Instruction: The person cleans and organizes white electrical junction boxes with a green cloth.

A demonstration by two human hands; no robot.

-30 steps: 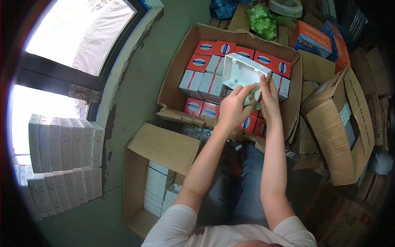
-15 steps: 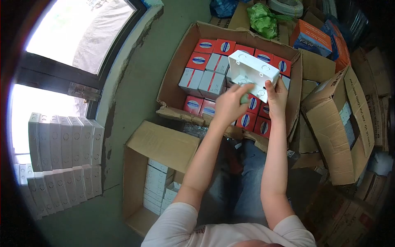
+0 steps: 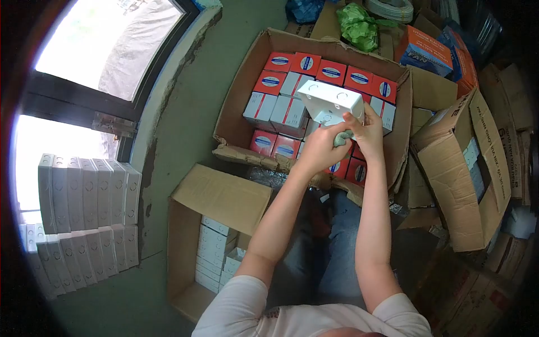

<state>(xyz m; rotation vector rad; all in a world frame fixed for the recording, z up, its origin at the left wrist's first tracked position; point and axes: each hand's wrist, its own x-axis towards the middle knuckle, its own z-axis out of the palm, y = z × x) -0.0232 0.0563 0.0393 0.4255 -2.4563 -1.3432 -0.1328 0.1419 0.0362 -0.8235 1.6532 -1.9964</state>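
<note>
Gripping the white box [image 3: 337, 100] by its right end, the right hand [image 3: 368, 135] has its thumb on the near side and its fingers closed round the far side. Curled nearly into a fist, the left hand [image 3: 320, 147] has hold of a green wad [image 3: 341, 138] at the white box's near edge; the two hands are close together, and whether they touch is hard to tell. The white box is tilted, its open side toward the person, above the contents of the big carton [image 3: 238, 106], right of the middle.

Red boxes [image 3: 331, 72] fill the big carton's far side, with more near its front edge; grey boxes [image 3: 289, 115] lie between them and by the right wall. Off its near left corner stands a small carton [image 3: 222, 194] with stacked white boxes [image 3: 212, 250] inside. Beyond its far edge lie a green bag [image 3: 357, 28] and a coil [image 3: 392, 8]; an orange box [image 3: 425, 50] is near its far right corner. A tilted carton [image 3: 449, 185] is to its right. By the window [image 3: 73, 101], white cases [image 3: 90, 196] stand in two tiers.
</note>
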